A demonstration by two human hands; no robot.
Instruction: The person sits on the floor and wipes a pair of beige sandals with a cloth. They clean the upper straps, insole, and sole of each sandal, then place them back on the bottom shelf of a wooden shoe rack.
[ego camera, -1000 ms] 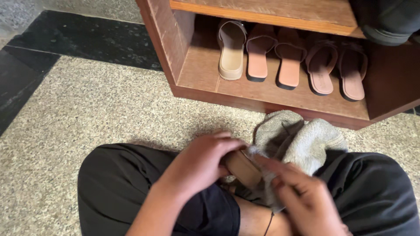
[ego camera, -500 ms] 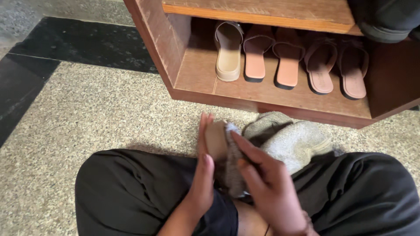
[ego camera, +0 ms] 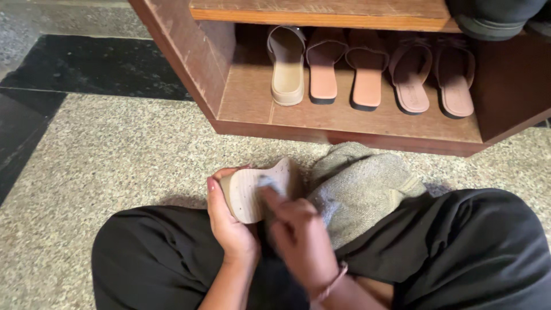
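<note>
The speckled grey-beige terrazzo floor [ego camera: 115,161] filled most of the view, and a band of black polished stone [ego camera: 86,69] crossed it at the far left. On the far side stood a brown wooden shoe rack [ego camera: 189,63], its angled side panel facing left and its low shelf open toward the near side. The person sat cross-legged on the floor in black trousers [ego camera: 149,258], the knees spread to the left and right near edges.

A crumpled grey woven cloth [ego camera: 361,189] lay over the right knee and spilled onto the floor just in front of the rack.

The beige block-heeled sandal [ego camera: 255,192] sat above the lap, between the knees. It was turned sole-up, the pale dotted underside toward the camera, and its long axis ran from near left to far right, the narrower end pointing toward the cloth and the rack.

On the low shelf five shoes stood in a row, toes pointing far: a cream platform slide [ego camera: 287,66] at the left, then two flat peach slip-on sandals [ego camera: 344,72], then two flat pink slip-on sandals [ego camera: 433,77]. A dark shoe [ego camera: 493,17] rested on the upper shelf at the far right.

The left hand [ego camera: 229,224] was closed around the near-left edge of the sandal, gripping it. The right hand [ego camera: 301,232], somewhat blurred, had its fingers bent and pressed a bit of the cloth onto the sole.
</note>
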